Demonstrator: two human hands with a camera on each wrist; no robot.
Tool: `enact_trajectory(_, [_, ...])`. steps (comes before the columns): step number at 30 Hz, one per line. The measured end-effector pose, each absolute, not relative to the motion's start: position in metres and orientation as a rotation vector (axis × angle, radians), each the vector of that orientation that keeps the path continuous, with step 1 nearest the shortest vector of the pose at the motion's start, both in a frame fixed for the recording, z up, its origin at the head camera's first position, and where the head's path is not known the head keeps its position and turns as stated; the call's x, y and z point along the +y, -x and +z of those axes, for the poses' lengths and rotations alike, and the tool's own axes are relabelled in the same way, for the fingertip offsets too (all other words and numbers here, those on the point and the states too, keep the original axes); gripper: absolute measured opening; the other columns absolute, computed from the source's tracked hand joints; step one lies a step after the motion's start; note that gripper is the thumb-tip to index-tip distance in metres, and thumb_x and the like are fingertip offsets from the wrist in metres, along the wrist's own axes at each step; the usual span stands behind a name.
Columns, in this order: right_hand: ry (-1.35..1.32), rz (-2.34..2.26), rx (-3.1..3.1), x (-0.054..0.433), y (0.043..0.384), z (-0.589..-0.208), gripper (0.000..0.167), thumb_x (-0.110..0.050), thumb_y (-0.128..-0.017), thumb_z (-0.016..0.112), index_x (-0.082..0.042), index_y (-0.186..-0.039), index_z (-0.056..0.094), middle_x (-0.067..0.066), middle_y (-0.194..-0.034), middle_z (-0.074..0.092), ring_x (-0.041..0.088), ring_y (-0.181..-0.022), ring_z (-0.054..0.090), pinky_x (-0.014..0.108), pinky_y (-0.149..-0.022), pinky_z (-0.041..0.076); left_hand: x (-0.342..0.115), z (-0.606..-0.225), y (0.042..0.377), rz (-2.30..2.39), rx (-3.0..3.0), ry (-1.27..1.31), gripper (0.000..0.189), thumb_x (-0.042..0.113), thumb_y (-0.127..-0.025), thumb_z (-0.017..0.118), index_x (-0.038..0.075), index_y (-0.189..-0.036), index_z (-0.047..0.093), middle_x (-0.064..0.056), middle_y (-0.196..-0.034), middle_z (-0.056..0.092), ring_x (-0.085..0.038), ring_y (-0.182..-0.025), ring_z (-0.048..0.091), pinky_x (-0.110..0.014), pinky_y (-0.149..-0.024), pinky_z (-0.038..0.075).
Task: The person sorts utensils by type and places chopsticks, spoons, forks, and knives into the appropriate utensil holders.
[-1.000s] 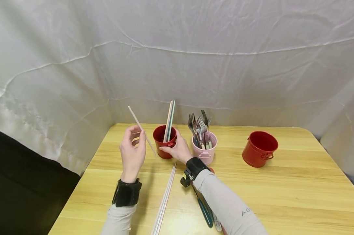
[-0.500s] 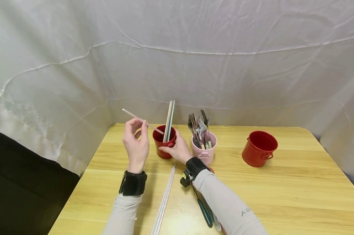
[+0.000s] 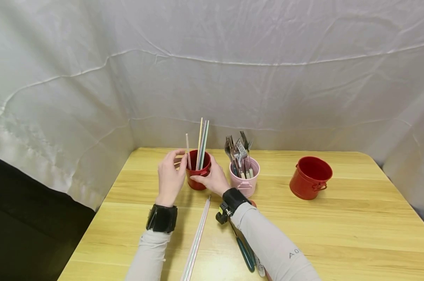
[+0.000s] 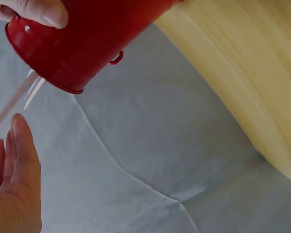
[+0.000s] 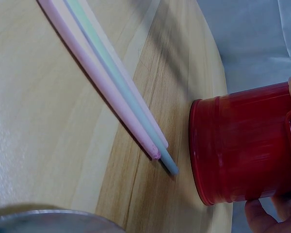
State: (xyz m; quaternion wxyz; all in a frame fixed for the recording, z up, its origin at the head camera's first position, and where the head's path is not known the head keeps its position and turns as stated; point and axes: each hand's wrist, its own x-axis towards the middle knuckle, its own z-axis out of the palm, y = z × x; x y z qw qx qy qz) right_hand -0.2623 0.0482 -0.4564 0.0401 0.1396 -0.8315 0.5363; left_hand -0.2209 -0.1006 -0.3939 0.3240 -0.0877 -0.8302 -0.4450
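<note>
Head view: left hand [image 3: 171, 175] pinches a stick [image 3: 187, 143], foot hidden; right hand [image 3: 214, 178] grips red bucket [image 3: 196, 185].

Head cam: above and nearside of left red bucket [image 3: 196, 184], facing forward-down, farthest out. Left wrist: close, from its left, nearly upside down. Right wrist: close, low, rolled sideways. All three share it.
</note>
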Motion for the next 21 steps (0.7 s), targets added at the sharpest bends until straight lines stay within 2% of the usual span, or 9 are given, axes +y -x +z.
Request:
enact_trajectory(10, [-0.461, 1.672, -2.513, 0.048, 0.263, -0.456, 0.094, -0.019, -0.078, 0.088, -0.011, -0.155, 0.034, 0.015, -0.148, 0.055, 0.030, -0.135, 0.056, 0.044, -0.115, 0.045, -0.106, -0.406, 0.215, -1.122, -2.305, 0.229, 0.015, 0.008, -0.096, 0.065, -0.002, -0.106, 0.070, -0.018, -0.099, 0.073, -0.032, -0.081, 0.074, -0.044, -0.071, 0.063])
enact_trajectory(17, [-0.507, 1.629, -2.476, 0.048, 0.264, -0.460, 0.090, -0.017, -0.077, 0.088, -0.007, -0.151, 0.038, 0.017, -0.144, 0.058, 0.032, -0.132, 0.057, 0.047, -0.111, 0.048, -0.110, -0.414, 0.203, -1.100, -2.428, 0.239, 0.007, 0.006, -0.092, 0.068, 0.001, -0.096, 0.068, -0.015, -0.090, 0.073, -0.028, -0.075, 0.074, -0.040, -0.068, 0.063])
enact_trajectory(21, [-0.493, 1.664, -2.484, 0.048, 0.265, -0.461, 0.091, -0.018, -0.077, 0.088, -0.010, -0.153, 0.037, 0.015, -0.145, 0.057, 0.030, -0.132, 0.057, 0.044, -0.111, 0.048, -0.109, -0.418, 0.194, -1.068, -2.533, 0.253, 0.006, 0.007, -0.090, 0.069, 0.001, -0.093, 0.068, -0.012, -0.085, 0.072, -0.025, -0.072, 0.073, -0.036, -0.067, 0.061])
